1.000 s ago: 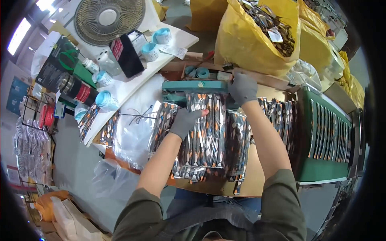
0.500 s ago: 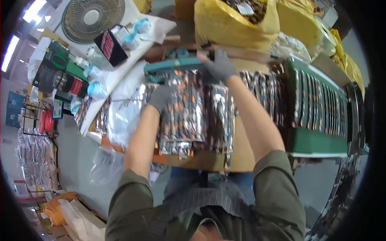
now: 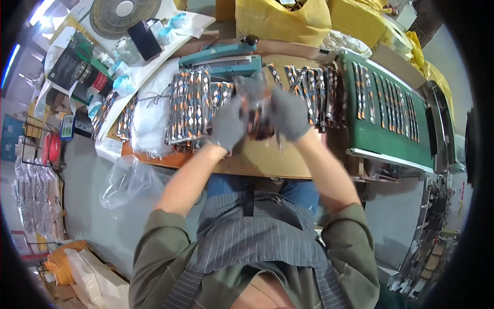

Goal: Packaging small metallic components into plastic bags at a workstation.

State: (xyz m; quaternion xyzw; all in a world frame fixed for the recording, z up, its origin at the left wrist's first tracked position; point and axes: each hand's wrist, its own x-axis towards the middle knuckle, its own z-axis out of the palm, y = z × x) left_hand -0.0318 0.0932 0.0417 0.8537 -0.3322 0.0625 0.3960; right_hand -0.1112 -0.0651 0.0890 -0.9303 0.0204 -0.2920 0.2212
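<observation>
Both my hands wear grey gloves and hold a bundle of slim dark packets [image 3: 260, 126] between them, over the table middle. My left hand [image 3: 226, 124] closes on the bundle's left side, and my right hand [image 3: 289, 114] grips it from the right. Clear film seems to show at the top of the bundle, though motion blurs it. Just beyond the hands stands a teal hand-lever sealer [image 3: 221, 61] with its arm raised. To the left of my left hand lies a row of clear-bagged dark packets [image 3: 189, 105] with orange and white pattern.
Loose slim packets [image 3: 319, 95] lie right of my hands, beside a green conveyor belt [image 3: 391, 136] carrying spaced packets. A yellow sack [image 3: 283, 23] stands behind the table. On the left, a white shelf [image 3: 154, 64] holds tape rolls, a phone and a fan [image 3: 125, 13].
My right hand has left the sealer's lever and come nearer, and the lever has risen. My left hand has moved right and nearer. Both now hold a bundle together.
</observation>
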